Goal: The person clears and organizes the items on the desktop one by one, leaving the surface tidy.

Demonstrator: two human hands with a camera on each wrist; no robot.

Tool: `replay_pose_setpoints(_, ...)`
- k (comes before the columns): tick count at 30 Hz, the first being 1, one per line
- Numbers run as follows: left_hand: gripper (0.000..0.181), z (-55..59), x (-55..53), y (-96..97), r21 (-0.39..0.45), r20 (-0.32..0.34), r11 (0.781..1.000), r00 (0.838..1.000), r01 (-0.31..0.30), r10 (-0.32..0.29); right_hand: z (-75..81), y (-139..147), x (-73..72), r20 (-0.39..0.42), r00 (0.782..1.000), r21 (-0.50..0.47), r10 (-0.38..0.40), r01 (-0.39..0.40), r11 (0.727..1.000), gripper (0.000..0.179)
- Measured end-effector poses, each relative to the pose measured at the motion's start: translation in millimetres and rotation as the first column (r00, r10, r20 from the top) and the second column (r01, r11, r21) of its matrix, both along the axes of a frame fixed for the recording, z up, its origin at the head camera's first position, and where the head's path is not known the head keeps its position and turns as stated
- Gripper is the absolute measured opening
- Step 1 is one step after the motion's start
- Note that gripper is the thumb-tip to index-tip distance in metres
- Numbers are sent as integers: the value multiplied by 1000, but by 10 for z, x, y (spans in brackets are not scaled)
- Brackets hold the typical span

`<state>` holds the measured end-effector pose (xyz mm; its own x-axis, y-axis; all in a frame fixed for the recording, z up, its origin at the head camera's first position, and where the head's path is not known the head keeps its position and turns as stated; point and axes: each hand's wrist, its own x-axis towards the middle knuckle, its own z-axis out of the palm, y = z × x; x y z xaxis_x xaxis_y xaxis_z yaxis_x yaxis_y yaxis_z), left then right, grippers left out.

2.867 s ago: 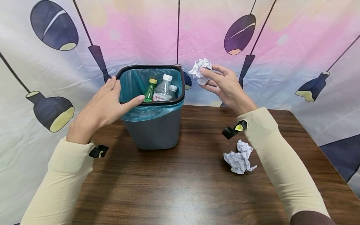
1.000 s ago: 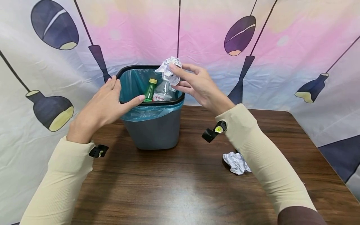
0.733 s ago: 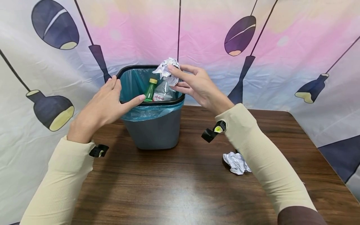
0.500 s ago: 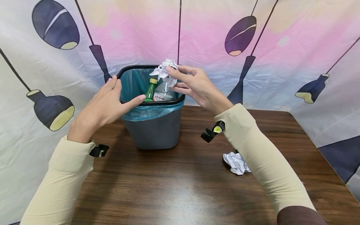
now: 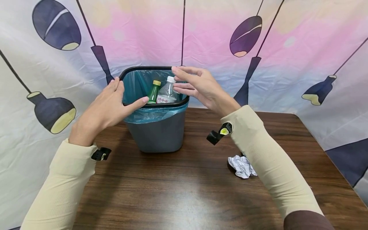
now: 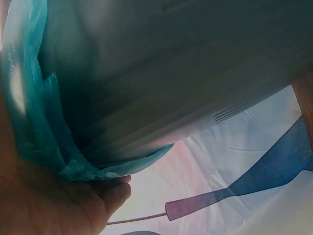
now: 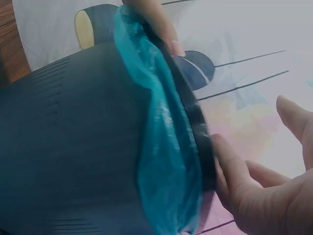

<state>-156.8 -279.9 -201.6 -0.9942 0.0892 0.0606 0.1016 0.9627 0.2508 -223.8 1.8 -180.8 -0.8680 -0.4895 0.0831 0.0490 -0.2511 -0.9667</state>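
Note:
A grey trash bin [image 5: 156, 135] with a black rim and blue-green bag liner [image 5: 155, 115] stands on the table. My left hand [image 5: 100, 107] rests along its left rim, fingers fairly straight and the thumb stretched over the front edge. Over the right rim hovers my right hand [image 5: 204, 88], fingers spread and nothing between them, as the right wrist view also shows. Inside the bin stand a green bottle [image 5: 154, 91] with a yellow cap and a clear plastic bottle [image 5: 166, 92] with a white cap. The bin's floor is hidden.
Crumpled white paper [image 5: 242, 166] lies on the dark wooden table [image 5: 172, 188], partly covered by my right sleeve. A printed fabric curtain [image 5: 143, 32] hangs right behind the bin. The table's right edge slants away past my right arm.
My right hand came left over the bin with a crumpled paper ball, lowered it slightly and let it go; the ball is now out of sight. The left hand has stayed put.

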Motion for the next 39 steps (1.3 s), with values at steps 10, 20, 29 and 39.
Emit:
replay_pose_setpoints(10,118,-18,13,-10,14,-7,1000,1000,5,-5,108,290,-72,-25,997,36,-69,70,997,50)
replay_pose_setpoints(20,118,-5,20,-16,16,-14,1000,1000,3,-3,98,810,-125,-42,991,60,-128,131,990,56)
replay_pose_setpoints(29,118,-2,21,-16,18,-21,1000,1000,7,-6,-127,1327,-155,-100,985,250,-141,162,955,55)
replay_pose_setpoints(39,119,20,12,2,13,-12,1000,1000,2,-2,-313,1818,-148,-276,957,659,-86,254,708,67)
